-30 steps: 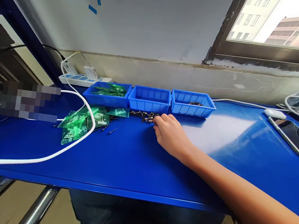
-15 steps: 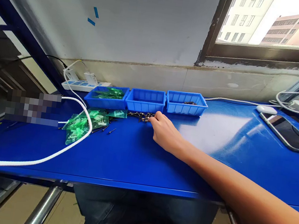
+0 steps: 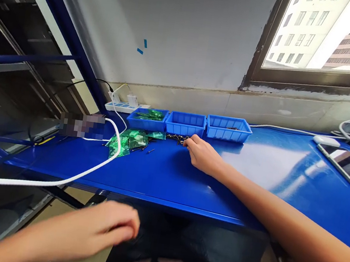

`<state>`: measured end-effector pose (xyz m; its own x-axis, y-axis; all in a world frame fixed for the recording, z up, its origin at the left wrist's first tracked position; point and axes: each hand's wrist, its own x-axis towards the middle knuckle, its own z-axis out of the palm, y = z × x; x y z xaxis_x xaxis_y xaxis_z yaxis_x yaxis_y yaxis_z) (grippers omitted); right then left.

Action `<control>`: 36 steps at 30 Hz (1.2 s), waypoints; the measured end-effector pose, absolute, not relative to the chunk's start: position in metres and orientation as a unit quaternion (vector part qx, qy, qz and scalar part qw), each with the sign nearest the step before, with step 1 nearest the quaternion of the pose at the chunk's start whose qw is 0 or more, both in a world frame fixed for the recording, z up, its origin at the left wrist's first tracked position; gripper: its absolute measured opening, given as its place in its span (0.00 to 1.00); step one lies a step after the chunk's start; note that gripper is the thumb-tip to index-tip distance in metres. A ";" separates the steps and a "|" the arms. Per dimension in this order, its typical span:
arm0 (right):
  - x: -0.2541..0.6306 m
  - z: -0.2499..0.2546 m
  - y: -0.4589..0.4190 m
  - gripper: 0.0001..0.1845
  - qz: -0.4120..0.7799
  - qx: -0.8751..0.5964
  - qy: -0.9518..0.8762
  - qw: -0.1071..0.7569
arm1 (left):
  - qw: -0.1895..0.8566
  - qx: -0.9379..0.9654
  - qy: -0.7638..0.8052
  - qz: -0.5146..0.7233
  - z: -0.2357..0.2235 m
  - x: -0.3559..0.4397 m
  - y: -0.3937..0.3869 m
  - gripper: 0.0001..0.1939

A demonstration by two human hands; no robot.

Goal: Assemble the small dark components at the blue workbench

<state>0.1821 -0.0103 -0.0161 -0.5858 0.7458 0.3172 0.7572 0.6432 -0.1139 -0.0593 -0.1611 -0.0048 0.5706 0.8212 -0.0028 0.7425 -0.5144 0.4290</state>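
My right hand [image 3: 203, 153] reaches over the blue table to a small pile of dark screws [image 3: 177, 138]. Its fingers are pinched at the pile's right edge; the tips are hidden, so what they hold cannot be made out. In front of the table edge, low in the view, is my left hand [image 3: 112, 228], slightly blurred. Its fingers are curled against the thumb, and anything between them is hidden. Left of the pile lie green plastic bags [image 3: 137, 138] with pale pieces inside, and a loose screw [image 3: 150, 150] beside them.
Three blue bins stand behind the pile: the left bin [image 3: 146, 124] with green bags, the middle bin [image 3: 184, 130], and the right bin [image 3: 228, 134] with small dark parts. A thick white cable [image 3: 91, 170] loops across the left. A phone [image 3: 349, 166] lies at right.
My left hand has come into view at the lower left. My right hand stays at the screw pile. The camera view has shifted, so the bins and bags appear farther right.
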 end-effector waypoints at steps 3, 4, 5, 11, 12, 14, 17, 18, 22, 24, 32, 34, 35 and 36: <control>0.183 -0.016 -0.010 0.17 -0.018 -0.411 -0.892 0.188 | 0.254 0.873 0.399 0.120 0.010 -0.024 -0.094 0.12; 0.183 -0.016 -0.010 0.17 -0.023 -0.406 -0.893 0.192 | 0.239 0.864 0.407 0.177 0.010 -0.012 -0.072 0.11; 0.183 -0.016 -0.010 0.16 -0.026 -0.403 -0.894 0.192 | 0.228 0.849 0.420 0.225 0.008 -0.002 -0.052 0.11; 0.189 -0.020 -0.001 0.15 -0.006 -0.427 -0.882 0.198 | 0.232 0.847 0.386 0.283 -0.015 0.025 -0.001 0.11; 0.190 -0.021 0.001 0.14 -0.002 -0.430 -0.879 0.205 | 0.232 0.853 0.378 0.276 -0.016 0.025 0.001 0.10; 0.192 -0.021 0.003 0.14 0.004 -0.443 -0.872 0.210 | 0.239 0.851 0.383 0.269 -0.017 0.026 0.004 0.10; 0.192 -0.020 0.003 0.16 0.013 -0.461 -0.863 0.206 | 0.247 0.836 0.409 0.270 -0.016 0.028 0.008 0.09; 0.192 -0.019 0.002 0.17 0.015 -0.460 -0.864 0.205 | 0.248 0.834 0.414 0.269 -0.016 0.029 0.010 0.08; 0.191 -0.018 0.001 0.18 0.012 -0.444 -0.870 0.214 | 0.256 0.832 0.415 0.263 -0.016 0.029 0.015 0.07; 0.190 -0.019 0.003 0.17 0.010 -0.435 -0.873 0.219 | 0.261 0.835 0.410 0.258 -0.016 0.028 0.016 0.06; 0.191 -0.025 0.004 0.14 0.008 -0.393 -0.886 0.244 | 0.212 0.856 0.413 0.227 -0.019 0.024 0.013 0.05; 0.191 -0.028 0.006 0.16 -0.001 -0.389 -0.884 0.259 | 0.188 0.864 0.419 0.207 -0.019 0.026 0.016 0.04; 0.190 -0.029 0.007 0.18 -0.009 -0.391 -0.882 0.263 | 0.174 0.868 0.420 0.199 -0.019 0.027 0.017 0.04; 0.190 -0.030 0.007 0.19 -0.018 -0.395 -0.880 0.264 | 0.159 0.872 0.422 0.190 -0.019 0.028 0.019 0.04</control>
